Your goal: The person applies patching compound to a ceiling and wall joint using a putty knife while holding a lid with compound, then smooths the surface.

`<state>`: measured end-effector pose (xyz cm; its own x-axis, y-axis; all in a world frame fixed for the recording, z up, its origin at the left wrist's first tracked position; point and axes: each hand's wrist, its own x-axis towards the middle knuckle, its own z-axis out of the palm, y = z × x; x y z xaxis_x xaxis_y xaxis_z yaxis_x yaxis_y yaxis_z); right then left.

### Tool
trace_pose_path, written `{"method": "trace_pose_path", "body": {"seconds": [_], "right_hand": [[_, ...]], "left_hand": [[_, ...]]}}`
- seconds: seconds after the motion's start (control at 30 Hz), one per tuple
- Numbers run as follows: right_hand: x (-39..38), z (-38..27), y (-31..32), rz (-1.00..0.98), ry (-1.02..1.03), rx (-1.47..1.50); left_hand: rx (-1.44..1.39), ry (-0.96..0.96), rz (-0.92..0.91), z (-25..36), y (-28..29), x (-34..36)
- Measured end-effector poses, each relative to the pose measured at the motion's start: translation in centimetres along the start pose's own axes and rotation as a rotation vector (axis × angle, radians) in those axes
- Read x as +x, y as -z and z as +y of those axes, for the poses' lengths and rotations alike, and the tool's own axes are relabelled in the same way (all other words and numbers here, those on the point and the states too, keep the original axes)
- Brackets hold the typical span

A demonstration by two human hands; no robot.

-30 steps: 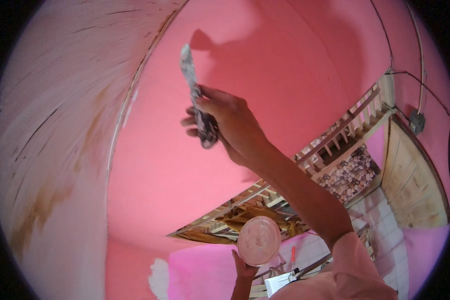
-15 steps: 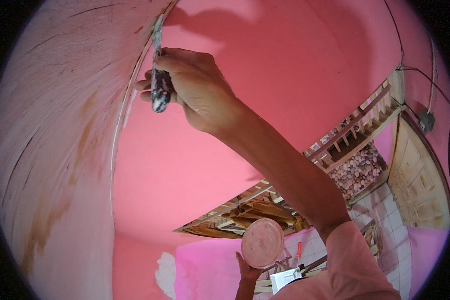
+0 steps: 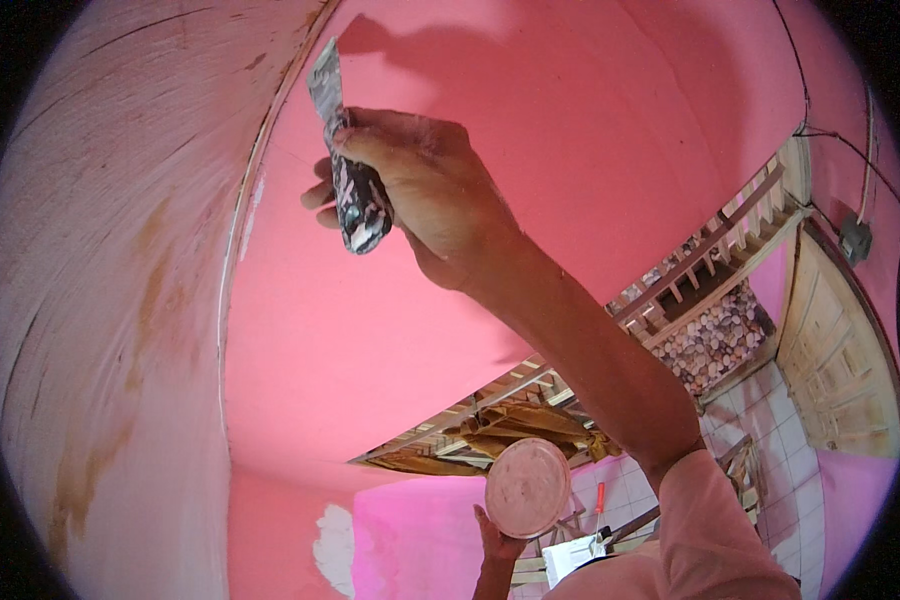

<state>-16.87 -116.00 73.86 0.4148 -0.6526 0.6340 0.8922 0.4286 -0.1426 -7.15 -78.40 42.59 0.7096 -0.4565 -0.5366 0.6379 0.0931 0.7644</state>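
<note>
The stained pale surface (image 3: 120, 280) was cut off by the dark round border. Before the pink wall (image 3: 300, 350), the scraper (image 3: 350, 195) was raised; I could not tell whether its blade touched. The right hand (image 3: 425, 185) had its grip clamped on the handle, partly covering it. The left hand (image 3: 497, 543) was clamped on the round plate's lower edge, its fingers mostly hidden behind the round plate (image 3: 528, 488).

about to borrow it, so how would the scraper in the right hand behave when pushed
The scraper has a thin-looking blade that may flex a little when pushed. The thick handle is probably stiff, though its pale smears might make it slippery or crusty. It is likely light, since the right hand alone holds it up.
</note>
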Motion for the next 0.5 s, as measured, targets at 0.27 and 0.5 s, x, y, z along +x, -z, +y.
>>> {"method": "trace_pose_path", "body": {"seconds": [0.27,0.5], "right_hand": [[1.2,-1.3,-0.4,-0.021,0.063,-0.022],[1.9,-1.5,-0.9,-0.015,0.072,-0.026]], "left_hand": [[-0.009,0.015,0.01,-0.1,0.4,-0.2],[0.001,0.009,-0.027,-0.2,0.6,-0.1]]}}
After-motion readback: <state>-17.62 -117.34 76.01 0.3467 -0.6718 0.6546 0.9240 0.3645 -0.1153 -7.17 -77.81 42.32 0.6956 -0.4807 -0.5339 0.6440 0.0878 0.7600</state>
